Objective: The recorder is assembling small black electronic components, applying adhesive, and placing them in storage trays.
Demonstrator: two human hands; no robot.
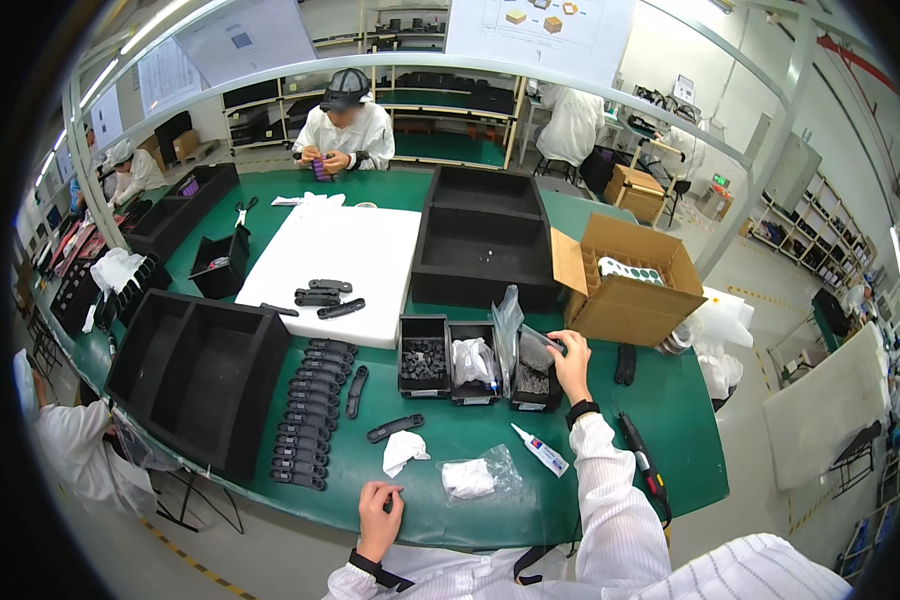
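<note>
My right hand [572, 368] reaches to the rightmost small black bin [536, 402], its fingers closed on the edge of a clear plastic bag [536, 352] that sticks up from it. Near the front table edge, my left hand [380, 520] is curled with thumb and fingertips together; anything between them is too small to make out. Ahead of it lie a crumpled white cloth [404, 452], a dark strap-shaped part [395, 428] and a clear bag with white contents [470, 478]. A white glue tube [540, 450] lies below the right bin.
Dark parts [305, 420] lie in a column left of centre, beside a large black tray [195, 375]. More parts rest on a white foam slab [320, 250]. An open cardboard box [625, 290] stands at right, a corded tool [642, 458] nearer. A co-worker [345, 130] sits across.
</note>
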